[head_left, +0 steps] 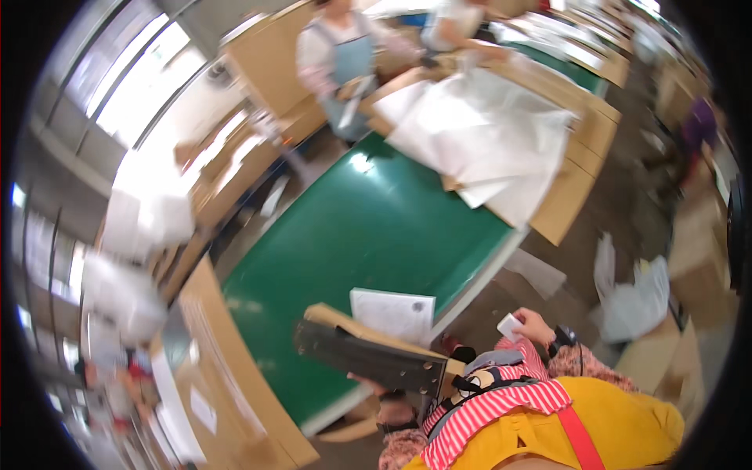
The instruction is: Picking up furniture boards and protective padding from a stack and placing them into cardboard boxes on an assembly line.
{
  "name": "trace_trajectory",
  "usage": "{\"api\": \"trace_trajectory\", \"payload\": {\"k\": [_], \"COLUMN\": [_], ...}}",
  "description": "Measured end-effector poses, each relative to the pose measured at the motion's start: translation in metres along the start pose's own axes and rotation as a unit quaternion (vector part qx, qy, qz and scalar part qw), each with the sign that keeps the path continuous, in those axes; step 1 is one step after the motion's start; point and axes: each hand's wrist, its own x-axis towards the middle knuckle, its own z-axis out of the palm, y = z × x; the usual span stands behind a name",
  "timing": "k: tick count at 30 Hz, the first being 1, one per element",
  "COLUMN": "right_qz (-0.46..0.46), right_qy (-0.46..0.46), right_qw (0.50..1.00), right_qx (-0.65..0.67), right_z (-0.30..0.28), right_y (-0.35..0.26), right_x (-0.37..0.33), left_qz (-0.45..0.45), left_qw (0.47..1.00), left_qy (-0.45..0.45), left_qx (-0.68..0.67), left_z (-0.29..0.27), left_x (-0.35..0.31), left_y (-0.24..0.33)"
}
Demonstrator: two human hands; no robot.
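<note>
A long black panel point(368, 352) with a tan edge and small holes near one end lies tilted over the near edge of the green table. My left hand point(370, 383) grips it from below, most of the fingers hidden under it. Off the table's right side, my right hand point(537, 327) pinches a small white block-like piece point(509, 326); its exact kind is too small to tell. Just behind the panel, a flat white stack or booklet point(395, 310) with faint printing rests on the green tabletop point(368, 227).
White sheets point(486, 125) and flat cardboard point(576, 176) cover the table's far end. A person in a blue apron point(352, 66) stands beyond it. Cardboard point(227, 368) leans along the left side. A white plastic bag point(636, 294) sits at the right.
</note>
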Motion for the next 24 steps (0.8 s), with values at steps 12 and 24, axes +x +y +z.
{"api": "trace_trajectory", "payload": {"k": [12,24], "right_qz": [0.055,-0.046], "right_qy": [0.052,0.008], "right_qw": [0.954,0.995], "right_qx": [0.289,0.086], "right_z": [-0.005,-0.014], "right_y": [-0.081,-0.126], "right_x": [0.009,0.202], "left_qz": [-0.017,0.007], "left_qw": [0.926,0.874], "left_qy": [0.312,0.393], "left_qx": [0.214,0.286], "left_z": [0.038,0.118], "left_x": [0.048,0.058], "left_y": [0.0,-0.081]}}
